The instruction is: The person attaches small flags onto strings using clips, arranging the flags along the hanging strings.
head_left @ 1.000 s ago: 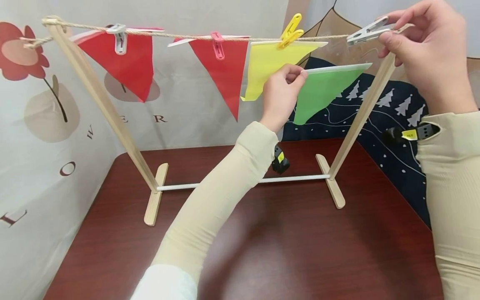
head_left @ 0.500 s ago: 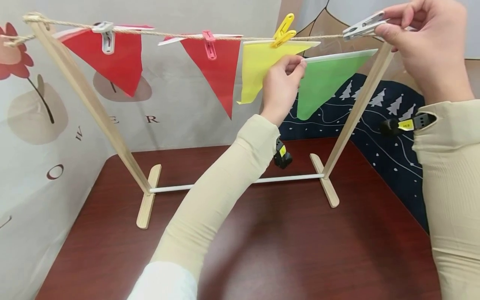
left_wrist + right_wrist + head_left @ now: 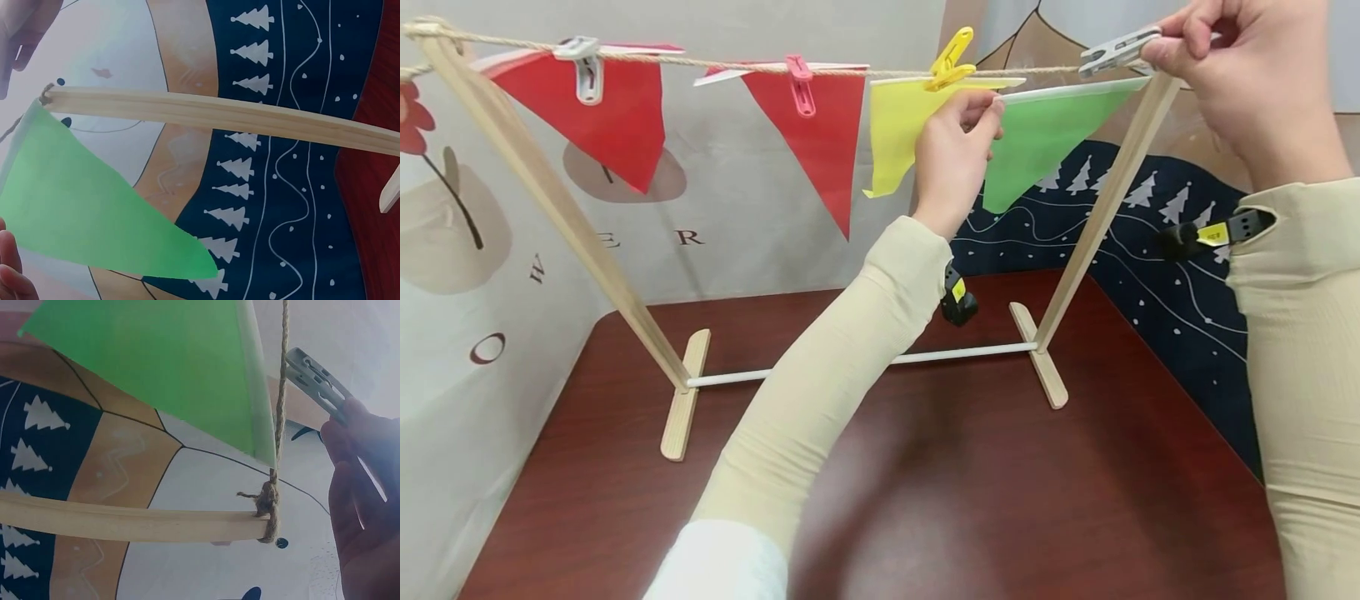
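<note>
My left hand pinches the top left corner of a green triangular pennant with a white upper edge. The pennant hangs just under a twine line; in the right wrist view its white edge lies right alongside the twine. Between thumb and fingers, my right hand holds a grey clothespin by its handle end. The clothespin's tip is right at the twine, above the pennant's right part. In the left wrist view, the green pennant reaches close to the post's knotted top.
A yellow pennant under a yellow clothespin hangs beside my left hand. Further left are red pennants with pink and white clothespins. Wooden posts and a white rod stand on the dark red table.
The green pennant has risen toward the twine and its right end has come up level. The clothespin stays by the twine in my right hand. The head view has swung slightly right.
</note>
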Available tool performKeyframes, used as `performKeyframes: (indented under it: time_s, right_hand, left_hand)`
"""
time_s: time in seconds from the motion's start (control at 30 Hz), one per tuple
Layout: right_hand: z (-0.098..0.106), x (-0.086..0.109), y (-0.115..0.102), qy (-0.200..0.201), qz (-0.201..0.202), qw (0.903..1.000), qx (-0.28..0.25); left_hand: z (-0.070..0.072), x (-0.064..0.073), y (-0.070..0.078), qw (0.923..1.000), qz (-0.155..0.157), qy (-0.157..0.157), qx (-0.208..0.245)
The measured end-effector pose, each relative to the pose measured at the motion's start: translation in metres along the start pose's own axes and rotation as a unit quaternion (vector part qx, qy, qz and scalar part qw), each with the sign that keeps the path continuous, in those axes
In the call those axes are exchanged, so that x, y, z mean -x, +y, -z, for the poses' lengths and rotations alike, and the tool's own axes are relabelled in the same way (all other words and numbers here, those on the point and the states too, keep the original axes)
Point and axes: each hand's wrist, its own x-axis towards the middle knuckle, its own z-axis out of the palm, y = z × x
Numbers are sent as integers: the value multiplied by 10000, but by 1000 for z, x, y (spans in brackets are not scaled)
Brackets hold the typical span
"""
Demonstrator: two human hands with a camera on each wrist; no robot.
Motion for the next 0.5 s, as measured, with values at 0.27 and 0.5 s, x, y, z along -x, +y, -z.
performKeyframes:
  time_s: [0.27, 0.5]
  right_hand:
    - [0, -3, -4, -379, 217, 9968, 670]
    - [-2, -5, -13, -665, 684, 9776, 1876]
  left_hand:
    - [-2, -3, 6, 9997, 208, 48, -81]
    - [-1, -4, 7, 9998, 183, 26, 60]
